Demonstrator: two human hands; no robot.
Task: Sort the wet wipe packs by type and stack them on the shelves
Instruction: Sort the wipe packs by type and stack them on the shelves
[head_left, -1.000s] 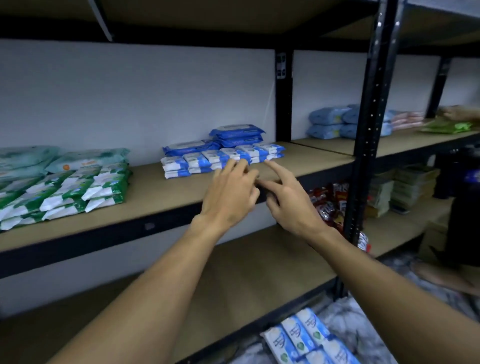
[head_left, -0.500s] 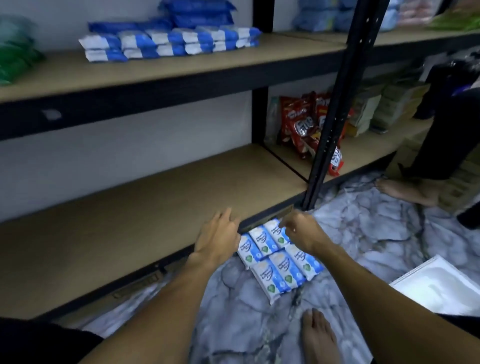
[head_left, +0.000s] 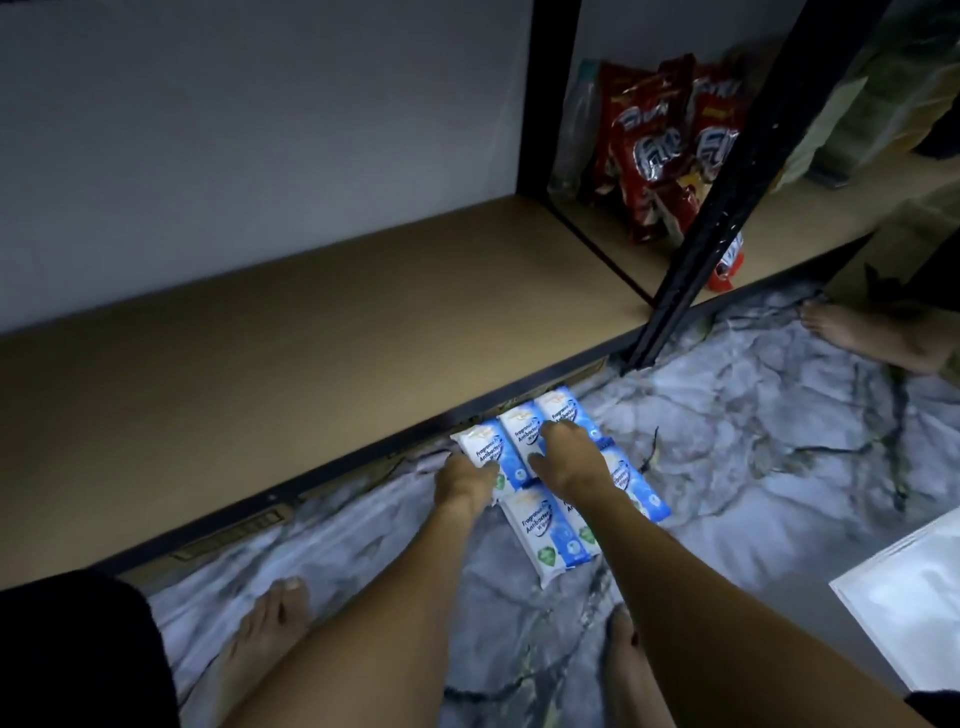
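Shelf board (head_left: 260, 322), bare and wood-brown, is stretching across the left and centre of the frame, its dark front rail slanting toward the lower left. Down at the bottom, the person's left foot (head_left: 270, 623) is standing on the marble-pattern floor (head_left: 727, 441). Now the left hand (head_left: 462, 483), just below centre: it is touching the near end of the leftmost pack, but its fingers are hiding under the knuckles, so I cannot tell whether it is gripping. The blue-and-white antibacterial wipe packs (head_left: 540, 525) are lying flat on the floor in a tight cluster, the back row sitting right up against the front rail. The right hand (head_left: 566, 457) is resting on top of the middle packs, fingers spread apart and laid over the wrappers. Further right, red snack bags (head_left: 654, 150) are standing in the neighbouring shelf bay behind a black upright (head_left: 727, 208). Another person's bare foot (head_left: 872, 338) is showing at the right edge, and a white tray (head_left: 914, 597) is lying at lower right.
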